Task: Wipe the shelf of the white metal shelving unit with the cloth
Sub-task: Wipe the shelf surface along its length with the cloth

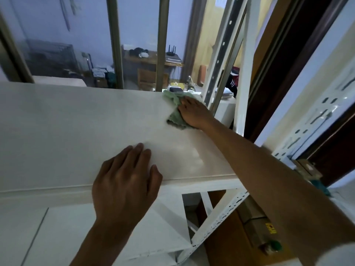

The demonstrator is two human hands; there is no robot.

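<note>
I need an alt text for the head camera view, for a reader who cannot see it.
A person's right hand presses a green cloth onto the far right corner of a white metal shelf, while the left hand rests flat on the shelf's front edge. Behind the shelf, a glass partition shows a dim room with a desk.

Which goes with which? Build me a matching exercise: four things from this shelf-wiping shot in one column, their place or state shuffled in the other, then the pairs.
Things
1. cloth
2. left hand
3. right hand
4. perforated upright

Places or states
A. flat on the shelf, at its front edge
B. green, bunched at the far right corner
C. presses the cloth down
D. stands at the shelf's back right corner

Pairs: 1-B, 2-A, 3-C, 4-D
</note>
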